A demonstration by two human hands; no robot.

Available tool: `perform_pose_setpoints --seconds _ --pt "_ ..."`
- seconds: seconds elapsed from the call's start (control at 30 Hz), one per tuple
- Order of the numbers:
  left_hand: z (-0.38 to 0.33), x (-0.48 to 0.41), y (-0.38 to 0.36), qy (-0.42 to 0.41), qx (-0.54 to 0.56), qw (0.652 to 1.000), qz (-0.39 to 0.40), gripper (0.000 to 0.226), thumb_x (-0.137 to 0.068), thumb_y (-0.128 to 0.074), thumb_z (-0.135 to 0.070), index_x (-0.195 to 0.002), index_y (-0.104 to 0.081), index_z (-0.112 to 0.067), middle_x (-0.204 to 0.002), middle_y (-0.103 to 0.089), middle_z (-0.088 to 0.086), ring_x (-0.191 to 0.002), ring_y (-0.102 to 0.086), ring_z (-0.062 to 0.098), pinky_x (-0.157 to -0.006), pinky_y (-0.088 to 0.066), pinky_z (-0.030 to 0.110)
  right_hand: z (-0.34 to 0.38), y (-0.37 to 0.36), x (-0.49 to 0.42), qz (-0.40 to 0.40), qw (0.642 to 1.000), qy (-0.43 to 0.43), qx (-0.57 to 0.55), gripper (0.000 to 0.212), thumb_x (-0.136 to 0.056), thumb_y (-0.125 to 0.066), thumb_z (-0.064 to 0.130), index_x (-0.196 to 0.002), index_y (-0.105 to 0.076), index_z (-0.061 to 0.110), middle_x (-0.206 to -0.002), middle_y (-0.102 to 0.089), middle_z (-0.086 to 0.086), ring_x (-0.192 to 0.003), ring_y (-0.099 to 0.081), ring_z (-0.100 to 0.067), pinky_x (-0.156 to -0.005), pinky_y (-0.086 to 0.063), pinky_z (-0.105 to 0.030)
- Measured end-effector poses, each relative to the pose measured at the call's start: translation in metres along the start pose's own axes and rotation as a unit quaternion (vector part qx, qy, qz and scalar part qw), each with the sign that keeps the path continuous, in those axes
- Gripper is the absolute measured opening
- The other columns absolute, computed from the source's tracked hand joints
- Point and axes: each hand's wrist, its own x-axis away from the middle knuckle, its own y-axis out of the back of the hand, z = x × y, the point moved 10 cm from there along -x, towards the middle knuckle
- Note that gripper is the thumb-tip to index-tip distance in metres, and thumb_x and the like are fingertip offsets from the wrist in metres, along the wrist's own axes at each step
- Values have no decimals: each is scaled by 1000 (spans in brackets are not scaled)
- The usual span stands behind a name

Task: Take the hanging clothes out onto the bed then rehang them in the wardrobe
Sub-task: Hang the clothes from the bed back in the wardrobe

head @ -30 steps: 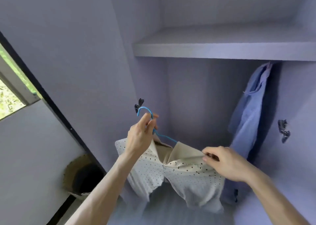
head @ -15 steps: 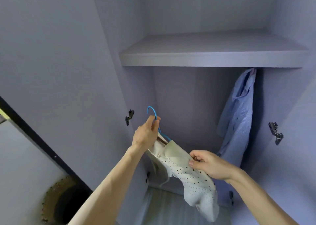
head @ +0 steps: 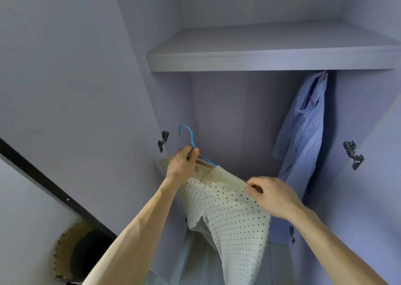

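Observation:
A cream shirt with black dots (head: 227,217) hangs on a blue wire hanger (head: 191,139) in front of the open wardrobe. My left hand (head: 183,162) grips the hanger at the base of its hook, which points up and left. My right hand (head: 273,195) pinches the shirt's right shoulder over the hanger's end. A light blue striped shirt (head: 303,130) hangs at the right inside the wardrobe, just under the shelf (head: 260,61). The rail is hidden behind the shelf's front edge.
The wardrobe's left door (head: 65,78) stands open, with a hinge (head: 163,140) on it. Another hinge (head: 352,154) sits on the right door. A woven basket (head: 76,254) stands at the lower left on the floor.
The view has tilted up. Both hands have lifted the dotted shirt slightly and turned it more square to the wardrobe opening.

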Motion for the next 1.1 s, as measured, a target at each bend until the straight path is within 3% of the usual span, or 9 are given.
perform_pose_setpoints --seconds 0.1,0.2,0.33,0.43,0.53,0.73,0.87,0.97,1.1 --pt "-1 -1 1 10 -39 999 -12 31 -106 -33 -45 -97 -53 -23 -102 -53 -1 -86 -53 21 -77 -37 29 -1 7 3 -44 999 3 -3 20 -97 -45 52 -110 -59 45 -99 -60 25 -93 -59 -5 -75 -49 -31" --pt "-6 -6 -6 15 -13 1000 0 28 -106 -34 -42 -94 -51 -24 -103 -55 4 -92 -59 28 -77 -39 30 16 -14 1 20 998 52 -43 24 -99 -44 46 -87 -55 28 -68 -58 10 -65 -57 -15 -61 -40 -31" --pt "4 8 3 132 203 965 -103 20 -103 -49 -30 -121 -54 -22 -137 -38 6 -84 -57 21 -84 -45 31 31 -17 -1 -3 993 60 -105 23 -102 -43 40 -80 -48 33 -64 -54 12 -60 -48 -9 -62 -37 -23" --pt "13 27 -23 264 367 887 -94 44 -100 -57 -22 -139 -38 -12 -125 -53 12 -85 -61 25 -80 -52 39 36 -27 1 -7 986 45 -158 22 -103 -41 40 -91 -53 26 -75 -62 13 -67 -54 -10 -65 -41 -24" --pt "7 36 -59 294 483 825 -7 27 -104 -45 -9 -126 -49 6 -92 -67 12 -69 -65 21 -64 -55 36 34 -38 3 -10 986 31 -162 24 -102 -40 41 -92 -53 24 -80 -63 2 -73 -56 -16 -67 -41 -31" --pt "11 40 -69 281 521 804 53 13 -105 -39 -5 -115 -48 -5 -94 -69 8 -70 -70 20 -55 -58 31 24 -54 6 40 983 19 -179 23 -99 -47 43 -85 -52 27 -67 -56 12 -62 -47 -7 -61 -36 -26" --pt "2 35 -81 272 504 816 78 14 -104 -45 -5 -115 -53 -8 -101 -74 9 -78 -75 25 -61 -58 34 7 -51 2 138 973 17 -184 16 -94 -56 49 -93 -65 35 -86 -67 22 -74 -59 6 -76 -48 -20" --pt "-7 22 -92 265 499 822 75 13 -102 -52 -5 -113 -58 -9 -97 -74 10 -77 -74 27 -69 -60 37 -47 -9 -31 71 973 -37 -217 22 -92 -59 51 -110 -63 39 -102 -68 21 -90 -64 0 -93 -51 -32" --pt "-20 6 -97 270 469 840 44 10 -99 -57 -4 -105 -65 -4 -103 -74 12 -76 -72 26 -69 -62 37 -145 89 -79 -171 932 -175 -268 53 -93 -58 49 -137 -46 23 -134 -53 4 -107 -54 -14 -101 -41 -33"
